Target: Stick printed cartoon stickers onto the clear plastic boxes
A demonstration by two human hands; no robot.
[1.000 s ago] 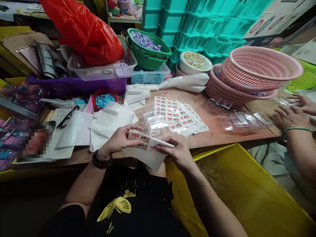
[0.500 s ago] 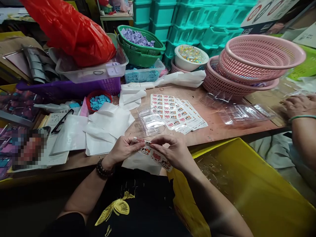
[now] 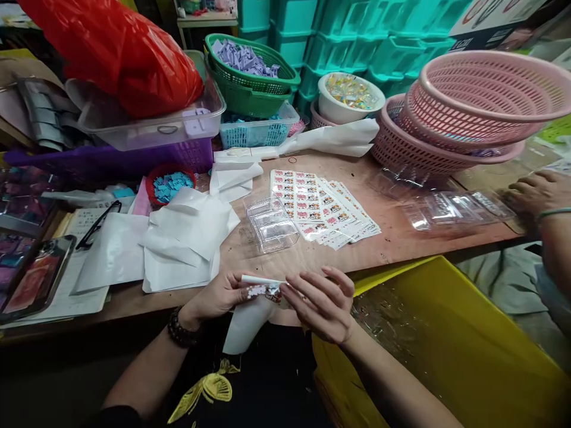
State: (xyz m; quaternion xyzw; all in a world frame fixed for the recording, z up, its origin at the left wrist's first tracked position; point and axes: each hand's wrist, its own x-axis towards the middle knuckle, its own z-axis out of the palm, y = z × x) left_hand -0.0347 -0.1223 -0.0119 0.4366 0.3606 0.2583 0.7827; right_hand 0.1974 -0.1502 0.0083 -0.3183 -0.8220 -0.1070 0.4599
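Observation:
My left hand (image 3: 219, 295) pinches the top edge of a sticker sheet (image 3: 261, 291) just in front of the table edge; its white backing paper (image 3: 243, 324) hangs down over my lap. My right hand (image 3: 322, 303) pinches at the printed stickers on that sheet, its other fingers spread. Beyond my hands on the wooden table (image 3: 392, 229) lie a clear plastic clamshell box (image 3: 272, 224) and a fanned stack of sticker sheets (image 3: 321, 205).
White backing papers (image 3: 187, 238) are piled at left beside glasses (image 3: 96, 215) and a red bowl of blue pieces (image 3: 172, 183). Pink baskets (image 3: 468, 113), green baskets (image 3: 252, 74), a red bag (image 3: 116, 50). Yellow bin (image 3: 450, 351) at right. Another person's hand (image 3: 537, 193) rests by clear trays (image 3: 450, 208).
My hands have dropped lower, below the table edge, with the sticker sheet. The sheet has folded over and its backing now hangs down. The view has tilted slightly.

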